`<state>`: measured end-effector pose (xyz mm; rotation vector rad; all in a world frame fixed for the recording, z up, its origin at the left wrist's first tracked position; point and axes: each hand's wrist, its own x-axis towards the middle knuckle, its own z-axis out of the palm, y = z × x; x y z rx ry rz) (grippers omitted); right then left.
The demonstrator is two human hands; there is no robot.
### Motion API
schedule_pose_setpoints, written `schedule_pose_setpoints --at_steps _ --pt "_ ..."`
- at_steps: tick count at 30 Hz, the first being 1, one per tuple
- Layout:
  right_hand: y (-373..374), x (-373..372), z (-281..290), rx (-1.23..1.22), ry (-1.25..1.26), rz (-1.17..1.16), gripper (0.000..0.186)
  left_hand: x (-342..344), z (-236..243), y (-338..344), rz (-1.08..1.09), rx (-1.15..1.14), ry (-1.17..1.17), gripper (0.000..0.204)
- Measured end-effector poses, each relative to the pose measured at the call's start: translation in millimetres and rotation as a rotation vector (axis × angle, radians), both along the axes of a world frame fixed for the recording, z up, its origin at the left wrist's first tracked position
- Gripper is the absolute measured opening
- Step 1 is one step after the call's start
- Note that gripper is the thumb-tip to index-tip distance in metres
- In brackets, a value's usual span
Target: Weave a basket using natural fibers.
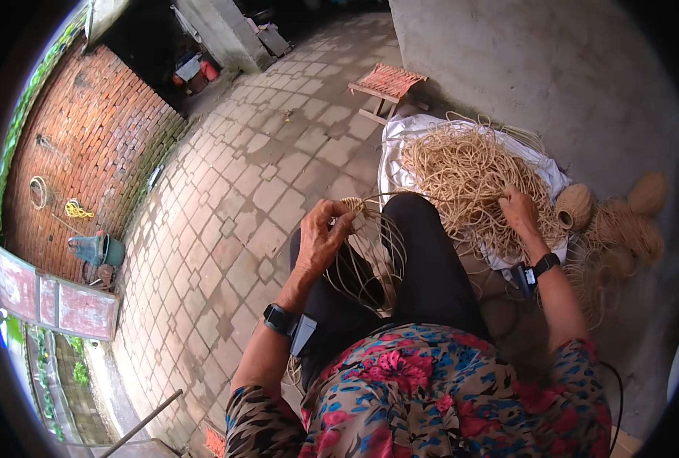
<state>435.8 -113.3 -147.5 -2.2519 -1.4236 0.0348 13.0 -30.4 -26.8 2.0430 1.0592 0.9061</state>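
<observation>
In front of my knees, my left hand (324,237) pinches a small coiled piece of tan cord (352,204) between thumb and fingers. Loose loops of thin cord (366,275) hang from it over my dark trousers. My right hand (518,210) is out to the right, closed on a strand of cord at the edge of a large tangled heap of cord (461,164). A darker strand (431,198) runs between my two hands, across the right knee. The heap lies on a white sheet (390,145). My right fingertips are partly hidden.
Several wound balls of twine (574,204) and loose skeins (622,229) lie right of the heap, by a grey wall (553,69). A low stool with a woven orange seat (389,80) stands beyond the sheet. Far left, a bucket (113,249) stands against a brick wall (88,145).
</observation>
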Motion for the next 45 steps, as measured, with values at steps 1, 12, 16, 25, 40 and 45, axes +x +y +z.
schedule_pose_setpoints --at_steps 1,12,16,25,40,45 --pt "3 -13 0 0.016 0.091 0.07 0.019 2 -1 0 -0.008 -0.002 0.006 0.014" --pt "21 -211 102 0.517 0.393 0.826 0.017 9 18 -2 -0.108 -0.492 -0.211 0.02" --pt "34 -234 98 0.541 0.249 0.853 0.017 2 21 8 -0.234 -0.489 -0.261 0.029" --pt "35 -249 97 0.43 0.533 0.809 0.021 14 12 11 -0.233 -0.571 -0.253 0.024" --pt "-95 113 -68 -0.361 -0.205 -0.167 0.026 8 1 16 -0.115 -0.305 -0.103 0.019" --pt "-10 -63 41 0.113 0.217 0.227 0.017 1 7 15 -0.126 -0.468 -0.123 0.021"
